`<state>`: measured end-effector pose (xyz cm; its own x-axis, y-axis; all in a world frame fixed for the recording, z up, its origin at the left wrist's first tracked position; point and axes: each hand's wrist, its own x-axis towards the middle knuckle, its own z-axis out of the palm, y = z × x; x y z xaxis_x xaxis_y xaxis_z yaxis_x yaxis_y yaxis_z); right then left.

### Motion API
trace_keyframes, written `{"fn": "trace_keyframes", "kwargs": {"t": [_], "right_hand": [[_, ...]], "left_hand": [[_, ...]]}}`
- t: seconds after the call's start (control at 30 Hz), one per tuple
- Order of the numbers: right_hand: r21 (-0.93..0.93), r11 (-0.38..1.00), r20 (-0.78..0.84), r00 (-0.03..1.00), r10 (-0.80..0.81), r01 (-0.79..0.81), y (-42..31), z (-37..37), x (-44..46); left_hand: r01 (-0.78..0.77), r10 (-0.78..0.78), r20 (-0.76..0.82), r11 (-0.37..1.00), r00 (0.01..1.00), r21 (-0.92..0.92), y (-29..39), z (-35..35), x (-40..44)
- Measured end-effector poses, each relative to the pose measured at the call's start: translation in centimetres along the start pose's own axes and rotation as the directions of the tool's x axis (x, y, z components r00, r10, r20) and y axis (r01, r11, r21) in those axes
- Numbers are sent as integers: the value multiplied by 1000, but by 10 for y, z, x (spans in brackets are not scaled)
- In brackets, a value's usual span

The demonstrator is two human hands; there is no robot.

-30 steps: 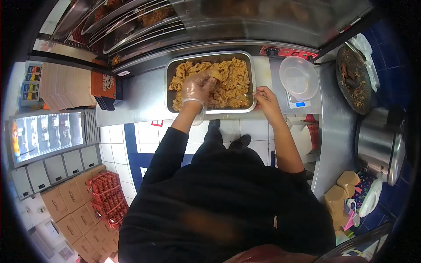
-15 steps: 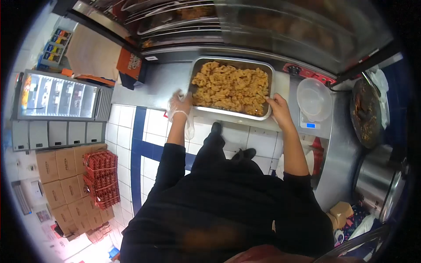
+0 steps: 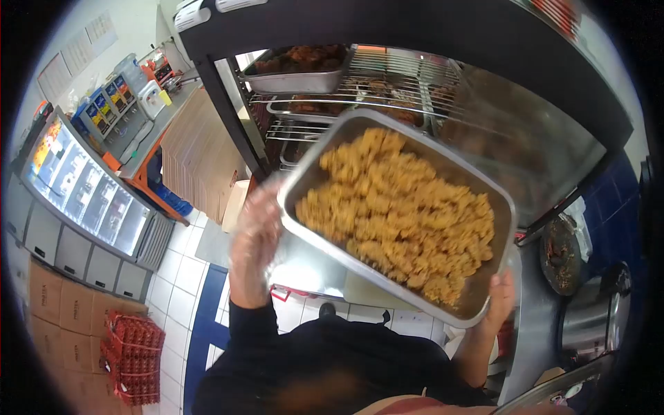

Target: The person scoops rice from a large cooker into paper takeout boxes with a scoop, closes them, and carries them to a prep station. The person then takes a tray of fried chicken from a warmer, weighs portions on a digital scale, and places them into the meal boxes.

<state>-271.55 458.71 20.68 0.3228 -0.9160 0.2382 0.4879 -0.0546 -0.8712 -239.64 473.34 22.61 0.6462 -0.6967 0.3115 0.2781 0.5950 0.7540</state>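
Observation:
A metal tray (image 3: 330, 247) full of fried, golden-brown pieces (image 3: 408, 214) is lifted above the steel counter, tilted down toward the right. My left hand (image 3: 254, 235), in a clear plastic glove, grips its left end; motion blurs the fingers. At the lower right corner, my bare right hand (image 3: 499, 299) holds the rim, with the thumb on the edge and the other fingers hidden beneath. Behind the tray is a cabinet with wire racks (image 3: 387, 97), and another metal tray of dark food (image 3: 297, 81) sits on its upper rack.
A stack of flat cardboard (image 3: 200, 159) stands left of the cabinet. Its dark frame (image 3: 232, 117) rises beside the racks. On the right are a stone-like dish (image 3: 559, 256) and a steel pot (image 3: 588, 321). Red egg trays (image 3: 135, 356) and boxes (image 3: 72, 308) are at lower left.
The tray has risen off the counter toward the cabinet and tilted, with both hands holding it. The view has swung up to show the cabinet's racks.

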Motion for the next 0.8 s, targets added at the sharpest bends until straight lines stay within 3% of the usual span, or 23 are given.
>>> {"fn": "trace_keyframes", "kwargs": {"t": [0.07, 0.17, 0.23, 0.33, 0.43, 0.57, 0.63, 0.67, 0.8], "right_hand": [[19, 990, -58, 988, -141, 143, -9, 47, 5], [41, 977, -197, 961, -196, 208, -14, 103, 8], [65, 968, -275, 937, -215, 241, -10, 136, 7], [68, 960, -354, 906, -231, 271, 0, 167, 4], [47, 952, -425, 869, -253, 301, 5, 205, 8], [50, 952, -221, 933, -286, 303, 1, 216, 2], [-39, 949, -217, 925, -312, 312, 1, 237, 10], [9, 949, -219, 927, -305, 314, 6, 244, 16], [186, 922, -158, 937, -313, 339, 38, 261, 56]], "left_hand": [[-84, 86, 70, 996, 994, -29, 30, 14, 25], [-142, 181, 212, 972, 960, -185, 54, 30, 46], [13, 51, 260, 970, 964, -241, 51, 27, 59], [238, -45, 464, 899, 885, -366, 38, 28, 88], [195, -13, 427, 901, 904, -387, 28, 36, 108], [183, 69, 464, 860, 883, -476, 27, 39, 126], [123, 129, 445, 860, 886, -494, 20, 41, 137], [94, 159, 437, 859, 885, -504, 18, 44, 141], [-104, 195, 203, 916, 960, -388, 9, 69, 145]]}}
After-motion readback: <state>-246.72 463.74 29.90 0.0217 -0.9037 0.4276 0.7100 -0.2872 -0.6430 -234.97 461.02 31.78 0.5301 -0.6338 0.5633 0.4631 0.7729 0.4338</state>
